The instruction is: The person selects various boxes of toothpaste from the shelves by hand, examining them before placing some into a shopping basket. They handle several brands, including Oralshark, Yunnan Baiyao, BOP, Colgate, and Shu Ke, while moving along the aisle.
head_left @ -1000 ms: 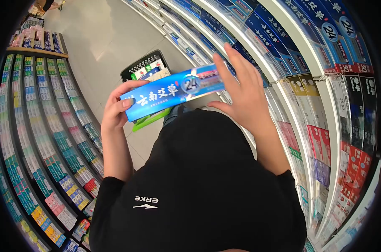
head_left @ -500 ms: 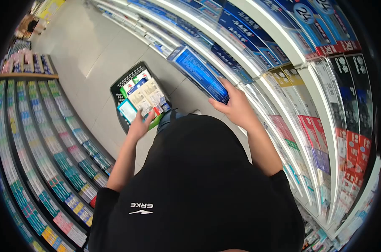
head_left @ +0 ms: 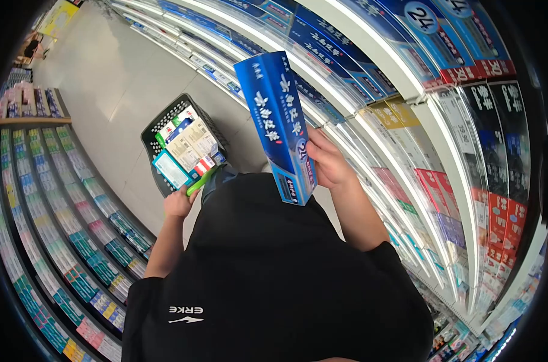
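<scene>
My right hand (head_left: pixel 329 160) is closed around the lower right side of a long blue box (head_left: pixel 274 114) with white lettering and a "24" mark, held upright before my body. My left hand (head_left: pixel 180 201) is at the near edge of a dark shopping basket (head_left: pixel 147 139), its fingers closed on the green handle (head_left: pixel 200 183). Inside the basket lie several boxes, among them a teal-edged white one (head_left: pixel 172 168), a beige one (head_left: pixel 192 143) and a red and white one (head_left: pixel 203 165).
Lit shelves (head_left: pixel 401 66) of boxed goods curve along the right. Racks (head_left: pixel 75 223) of small hanging or stacked packs line the left. A grey tiled floor (head_left: pixel 105 72) runs between them, with a low display (head_left: pixel 29 120) at the far left.
The blue box has turned, so its lettered faces now show, and stands more upright. My left hand has moved from above the basket's contents down to its handle and closed.
</scene>
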`<state>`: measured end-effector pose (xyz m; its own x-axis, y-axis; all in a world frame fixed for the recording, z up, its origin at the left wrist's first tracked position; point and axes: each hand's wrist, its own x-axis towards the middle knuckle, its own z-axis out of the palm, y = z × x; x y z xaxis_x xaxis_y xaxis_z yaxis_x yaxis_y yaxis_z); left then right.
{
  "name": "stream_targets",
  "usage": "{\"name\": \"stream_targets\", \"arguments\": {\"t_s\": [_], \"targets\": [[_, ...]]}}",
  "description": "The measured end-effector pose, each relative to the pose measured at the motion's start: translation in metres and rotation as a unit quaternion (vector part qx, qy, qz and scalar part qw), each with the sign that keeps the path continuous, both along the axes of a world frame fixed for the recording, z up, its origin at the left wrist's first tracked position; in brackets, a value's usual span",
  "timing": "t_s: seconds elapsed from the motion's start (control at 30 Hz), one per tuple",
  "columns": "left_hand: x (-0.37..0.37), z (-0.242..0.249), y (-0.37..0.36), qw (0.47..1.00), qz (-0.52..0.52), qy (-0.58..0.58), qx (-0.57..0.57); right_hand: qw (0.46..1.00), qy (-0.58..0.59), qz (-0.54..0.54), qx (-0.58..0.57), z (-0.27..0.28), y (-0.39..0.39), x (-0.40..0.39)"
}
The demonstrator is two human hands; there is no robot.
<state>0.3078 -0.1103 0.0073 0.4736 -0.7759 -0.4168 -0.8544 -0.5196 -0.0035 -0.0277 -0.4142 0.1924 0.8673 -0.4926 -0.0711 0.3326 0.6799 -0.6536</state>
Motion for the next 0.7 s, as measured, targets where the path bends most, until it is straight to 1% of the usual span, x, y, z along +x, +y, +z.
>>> {"name": "stream_targets", "arguments": {"t_s": [0.03, 0.13, 0.17, 0.27, 0.3, 0.4, 0.57, 0.67, 0.7], "targets": [[0.002, 0.0, -0.003, 1.0, 0.004, -0.003, 0.002, 1.0, -0.01, 0.02, 0.02, 0.002, -0.001, 0.008], [0.014, 0.002, -0.012, 1.0, 0.013, 0.0, 0.003, 0.978, -0.133, 0.108, 0.119, 0.003, -0.006, 0.034], [0.019, 0.0, -0.015, 1.0, 0.018, -0.004, 0.008, 0.988, -0.061, 0.096, 0.107, 0.01, -0.007, 0.039], [0.031, 0.004, -0.026, 1.0, 0.03, -0.006, -0.002, 0.979, -0.145, 0.074, 0.123, 0.001, -0.007, 0.059], [0.037, 0.001, -0.028, 0.999, 0.029, -0.011, -0.02, 0.985, -0.125, 0.074, 0.094, -0.003, -0.01, 0.064], [0.052, -0.004, -0.038, 0.999, 0.033, -0.019, -0.029, 0.998, -0.038, 0.044, 0.037, -0.009, -0.015, 0.076], [0.082, -0.005, -0.059, 0.997, 0.041, -0.019, -0.065, 0.998, 0.011, 0.048, 0.047, 0.001, -0.011, 0.101], [0.096, 0.013, -0.076, 0.997, 0.052, 0.012, -0.054, 0.995, 0.033, 0.028, 0.086, 0.001, -0.01, 0.125], [0.103, 0.007, -0.079, 0.996, 0.041, -0.005, -0.084, 0.992, 0.06, 0.02, 0.106, 0.007, -0.013, 0.134]]}}
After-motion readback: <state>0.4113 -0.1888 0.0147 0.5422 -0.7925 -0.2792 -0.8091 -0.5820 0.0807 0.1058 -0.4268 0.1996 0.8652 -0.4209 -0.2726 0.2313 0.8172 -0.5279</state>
